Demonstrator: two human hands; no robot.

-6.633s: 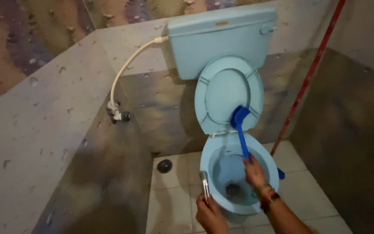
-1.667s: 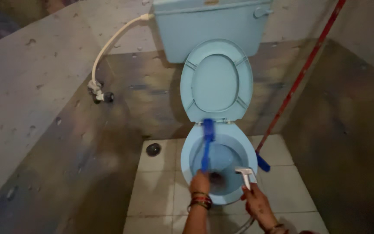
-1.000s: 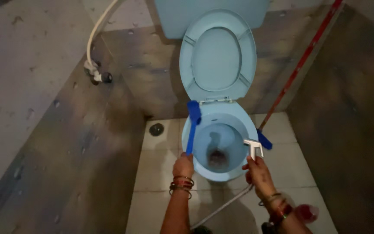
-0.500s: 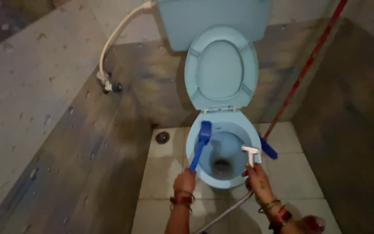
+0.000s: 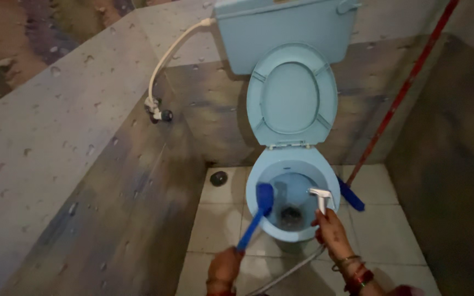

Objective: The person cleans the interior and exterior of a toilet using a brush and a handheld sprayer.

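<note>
Two hands at the frame's bottom: my left hand (image 5: 225, 265) grips one blue brush (image 5: 263, 198), its head now drawn back from the inner bowl onto the left rim of the single blue toilet (image 5: 325, 178); my right hand (image 5: 331, 231) clasps one spray nozzle (image 5: 320, 198) over the bowl, suggesting rinsing follows scrubbing.

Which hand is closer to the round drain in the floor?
Left. The left hand grips the blue brush below the floor drain; the right hand holds the sprayer across the toilet bowl.
</note>
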